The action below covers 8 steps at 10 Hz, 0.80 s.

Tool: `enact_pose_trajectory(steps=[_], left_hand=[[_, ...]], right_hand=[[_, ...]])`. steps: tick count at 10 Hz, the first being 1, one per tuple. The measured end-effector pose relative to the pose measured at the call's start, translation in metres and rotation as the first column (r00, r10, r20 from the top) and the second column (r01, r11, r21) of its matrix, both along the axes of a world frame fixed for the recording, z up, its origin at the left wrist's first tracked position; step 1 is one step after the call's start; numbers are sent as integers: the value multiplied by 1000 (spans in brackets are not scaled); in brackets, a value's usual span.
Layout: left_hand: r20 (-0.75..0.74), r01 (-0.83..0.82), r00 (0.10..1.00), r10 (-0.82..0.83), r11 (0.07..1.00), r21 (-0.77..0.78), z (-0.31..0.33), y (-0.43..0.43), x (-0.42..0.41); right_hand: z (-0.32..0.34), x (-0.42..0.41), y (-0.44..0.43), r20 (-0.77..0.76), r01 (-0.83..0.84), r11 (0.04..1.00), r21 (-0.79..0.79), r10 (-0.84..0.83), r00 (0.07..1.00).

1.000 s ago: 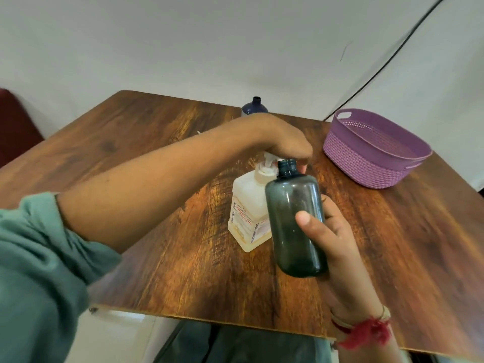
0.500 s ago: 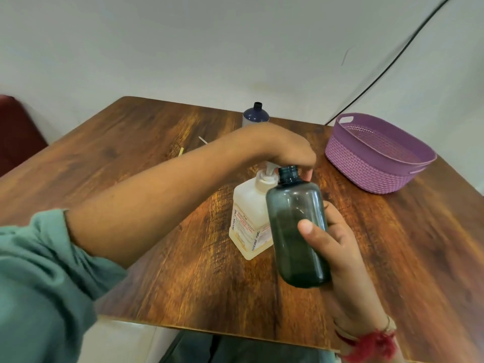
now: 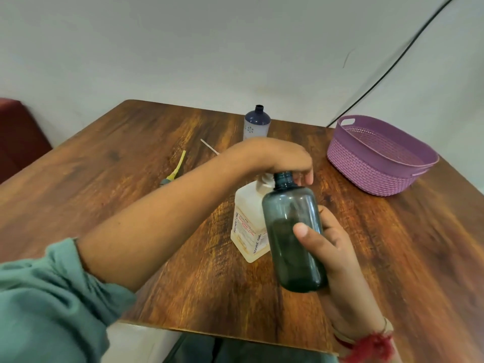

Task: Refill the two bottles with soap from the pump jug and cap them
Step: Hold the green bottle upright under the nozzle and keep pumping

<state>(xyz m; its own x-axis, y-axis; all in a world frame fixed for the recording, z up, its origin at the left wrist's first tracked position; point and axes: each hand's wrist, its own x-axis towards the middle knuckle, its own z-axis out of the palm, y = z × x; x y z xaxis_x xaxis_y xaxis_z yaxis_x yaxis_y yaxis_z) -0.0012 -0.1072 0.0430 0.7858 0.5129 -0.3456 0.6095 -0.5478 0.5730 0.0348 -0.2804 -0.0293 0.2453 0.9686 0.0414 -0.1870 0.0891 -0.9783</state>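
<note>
Mid-frame, the right hand (image 3: pixel 337 263) grips an uncapped smoky bottle (image 3: pixel 293 231), its neck just under the left hand (image 3: pixel 282 158), which curls over the cream pump jug (image 3: pixel 246 224) on the table (image 3: pixel 131 158), hiding the pump. A blue-and-white bottle (image 3: pixel 257 124) stands behind; purple basket (image 3: pixel 379 163) upper right.

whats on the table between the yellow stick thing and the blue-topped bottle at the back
A thin white stick lies between the yellow stick and the blue-topped bottle, touching neither, seen in the head view.
</note>
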Motion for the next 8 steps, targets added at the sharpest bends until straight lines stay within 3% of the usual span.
enact_pose_trajectory(steps=[4, 5, 7, 8], left_hand=[[119, 54, 991, -61, 997, 58, 9, -6, -9], [19, 80, 996, -81, 995, 51, 6, -4, -6], [-177, 256, 959, -222, 946, 201, 21, 0, -3], [-132, 232, 969, -211, 957, 173, 20, 0, -3]], right_hand=[[3, -5, -2, 5, 18, 999, -29, -18, 1000], [5, -7, -1, -7, 20, 999, -36, -20, 1000], [10, -7, 0, 40, -1, 1000, -24, 2, 999], [10, -7, 2, 45, -4, 1000, -13, 4, 999]])
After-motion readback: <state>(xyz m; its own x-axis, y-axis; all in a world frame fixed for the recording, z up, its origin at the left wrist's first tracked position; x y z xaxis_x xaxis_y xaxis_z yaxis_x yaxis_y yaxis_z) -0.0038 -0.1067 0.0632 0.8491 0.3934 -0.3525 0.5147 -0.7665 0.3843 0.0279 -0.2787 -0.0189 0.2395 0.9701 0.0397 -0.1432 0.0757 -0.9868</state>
